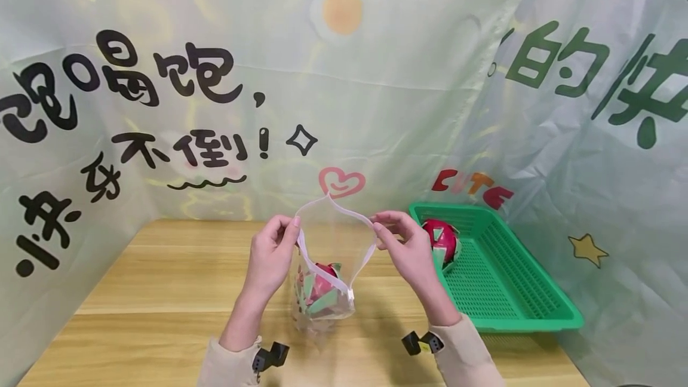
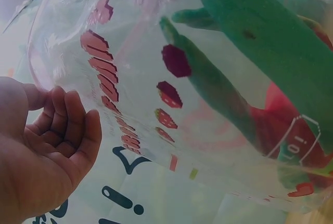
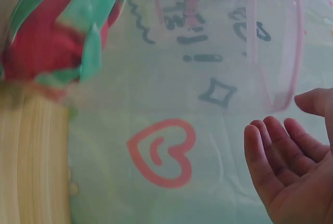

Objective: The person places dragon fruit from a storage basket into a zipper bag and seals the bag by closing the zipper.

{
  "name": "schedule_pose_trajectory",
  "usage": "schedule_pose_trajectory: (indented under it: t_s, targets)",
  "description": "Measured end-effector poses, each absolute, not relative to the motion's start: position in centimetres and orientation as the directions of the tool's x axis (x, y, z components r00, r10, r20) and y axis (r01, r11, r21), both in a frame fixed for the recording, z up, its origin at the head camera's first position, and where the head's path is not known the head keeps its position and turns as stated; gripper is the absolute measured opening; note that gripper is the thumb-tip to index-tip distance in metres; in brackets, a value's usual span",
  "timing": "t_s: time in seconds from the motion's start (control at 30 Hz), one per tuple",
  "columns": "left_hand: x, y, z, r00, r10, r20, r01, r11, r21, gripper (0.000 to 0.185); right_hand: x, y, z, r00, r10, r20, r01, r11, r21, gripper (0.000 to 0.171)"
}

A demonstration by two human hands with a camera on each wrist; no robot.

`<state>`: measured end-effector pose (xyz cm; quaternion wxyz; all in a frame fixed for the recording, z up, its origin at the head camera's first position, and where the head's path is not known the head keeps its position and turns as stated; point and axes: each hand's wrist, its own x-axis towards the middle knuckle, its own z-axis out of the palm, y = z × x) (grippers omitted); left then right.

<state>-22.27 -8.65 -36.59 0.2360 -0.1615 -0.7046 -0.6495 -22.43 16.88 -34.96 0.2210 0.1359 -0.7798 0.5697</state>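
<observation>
Pinching opposite rims, left hand and right hand spread the zip bag open around a dragon fruit.

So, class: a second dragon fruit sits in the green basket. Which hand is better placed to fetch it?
Right hand: it is beside the green basket and the dragon fruit, while the left hand is across the bag.

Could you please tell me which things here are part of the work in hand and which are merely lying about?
In hand:
- clear zip bag, its mouth held open by the left hand and right hand
- dragon fruit in the bag

Lying about:
- green basket
- second dragon fruit inside it
- printed backdrop
</observation>
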Motion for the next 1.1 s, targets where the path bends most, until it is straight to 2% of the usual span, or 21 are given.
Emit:
schedule_pose_trajectory:
  t_s: [0.2,0.43,0.7,1.1]
  targets:
    - [-22.3,-8.9,-36.5,-0.830,-0.094,0.550,0.540,0.109,0.835,0.023,-22.0,19.1,-34.0,-0.826,0.023,0.563,-0.518,0.363,-0.775,0.026]
    - [-22.3,-9.0,-36.5,-0.825,-0.093,0.557,0.549,0.099,0.830,0.023,-22.2,22.7,-33.1,-0.805,0.105,0.584,-0.474,0.480,-0.739,0.033]
    - [-22.3,-8.9,-36.6,-0.824,-0.087,0.560,0.554,0.088,0.828,0.022,-23.3,26.5,-33.4,-0.825,0.178,0.536,-0.362,0.562,-0.744,0.044]
    - [-22.3,-8.6,-36.7,-0.844,-0.063,0.533,0.528,0.082,0.845,0.022,-27.1,31.9,-34.7,-0.871,0.227,0.436,-0.205,0.639,-0.741,0.054]
